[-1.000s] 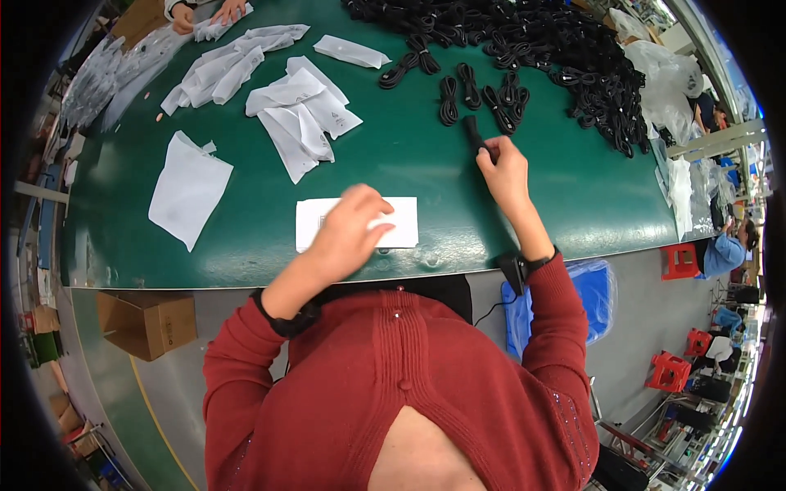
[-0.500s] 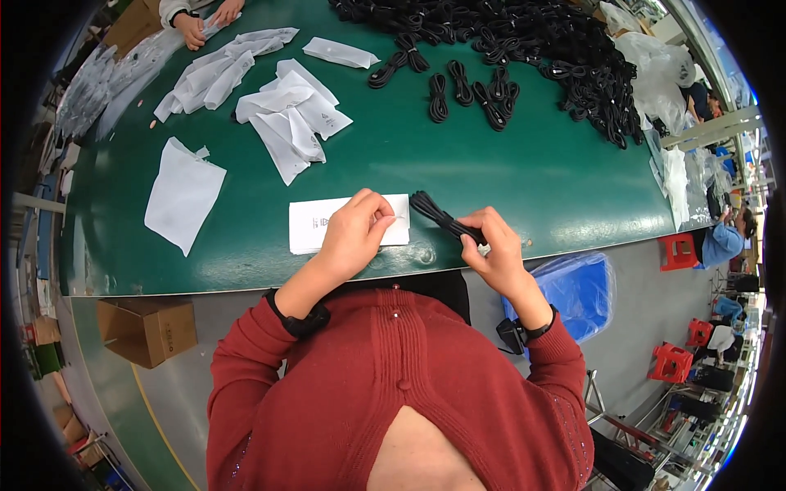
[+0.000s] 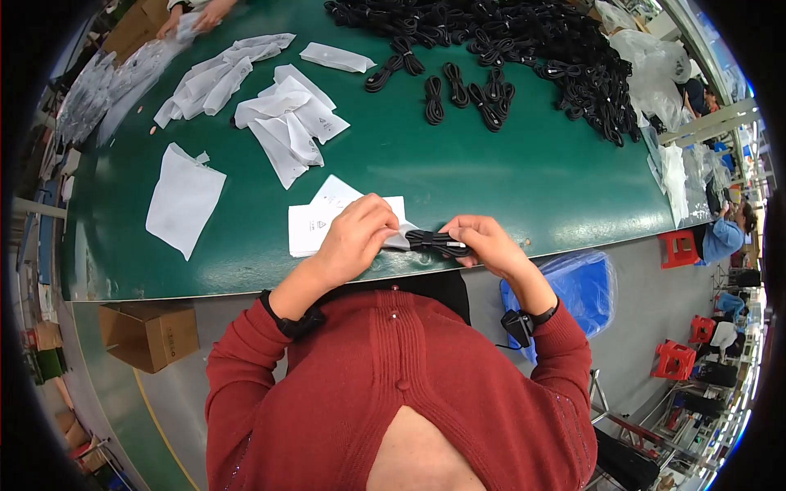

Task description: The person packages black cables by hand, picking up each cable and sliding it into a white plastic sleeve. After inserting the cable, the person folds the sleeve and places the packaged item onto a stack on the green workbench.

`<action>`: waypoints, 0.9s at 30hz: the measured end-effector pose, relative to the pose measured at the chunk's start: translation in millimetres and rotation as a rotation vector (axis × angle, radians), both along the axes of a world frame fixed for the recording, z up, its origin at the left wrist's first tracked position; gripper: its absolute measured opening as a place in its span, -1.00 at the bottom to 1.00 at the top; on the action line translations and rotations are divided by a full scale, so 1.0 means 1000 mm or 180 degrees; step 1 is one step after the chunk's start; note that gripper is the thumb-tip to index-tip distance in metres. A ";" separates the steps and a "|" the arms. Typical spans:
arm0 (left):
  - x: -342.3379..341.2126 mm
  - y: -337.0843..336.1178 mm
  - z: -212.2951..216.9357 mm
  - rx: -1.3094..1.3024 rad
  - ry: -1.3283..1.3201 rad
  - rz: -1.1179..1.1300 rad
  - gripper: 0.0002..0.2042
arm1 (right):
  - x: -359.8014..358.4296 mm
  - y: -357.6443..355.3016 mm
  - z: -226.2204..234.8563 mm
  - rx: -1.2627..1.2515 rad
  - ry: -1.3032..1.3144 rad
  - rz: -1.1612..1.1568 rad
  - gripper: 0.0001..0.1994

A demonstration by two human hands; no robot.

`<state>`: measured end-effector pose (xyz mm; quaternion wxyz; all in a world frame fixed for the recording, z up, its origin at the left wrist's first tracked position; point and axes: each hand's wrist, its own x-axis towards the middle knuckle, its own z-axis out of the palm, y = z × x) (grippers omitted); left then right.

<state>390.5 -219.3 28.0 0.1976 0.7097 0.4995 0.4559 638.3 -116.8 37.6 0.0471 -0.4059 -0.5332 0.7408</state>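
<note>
My right hand [image 3: 483, 241] grips a coiled black cable [image 3: 438, 243] by its right end, close to the table's near edge. The cable's left end sits at the mouth of a white bag [image 3: 399, 239]; how far inside it reaches, I cannot tell. My left hand [image 3: 358, 236] pinches that bag, its fingers closed on the edge. Under my left hand lies a stack of flat white bags [image 3: 304, 231] with small dark print. The top bag is turned askew, one corner [image 3: 336, 191] sticking out past the stack.
Filled white bags [image 3: 288, 123] lie at the far left, beside a single flat bag [image 3: 184, 200]. A big heap of coiled black cables [image 3: 565, 57] covers the far right. Another person's hands [image 3: 205, 16] handle clear plastic. A blue lined bin [image 3: 573, 295] stands below the edge.
My right hand has brought the cable left and slightly down to the bag's mouth. My left hand has lifted and turned the top bag off the stack.
</note>
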 end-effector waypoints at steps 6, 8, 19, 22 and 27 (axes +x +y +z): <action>-0.005 0.009 0.011 0.0335 0.0405 0.0094 -0.84 | -0.022 0.000 0.004 0.1282 0.0408 0.0108 -0.79; -0.008 0.011 0.015 0.0298 0.0389 0.0144 -0.85 | -0.031 -0.004 0.011 0.3956 0.0900 0.0364 -0.76; -0.088 0.051 0.076 -0.0739 -0.2944 0.0181 -0.86 | -0.113 0.085 0.021 0.5316 -0.0084 -0.0268 -0.66; -0.121 0.067 0.070 -0.0639 -0.3208 0.0347 -0.80 | -0.119 0.135 -0.010 0.6220 -0.1302 0.0116 -0.62; -0.170 0.082 0.040 -0.0676 -0.2446 0.1538 -0.65 | -0.120 0.155 -0.043 0.5993 -0.1605 0.0234 -0.55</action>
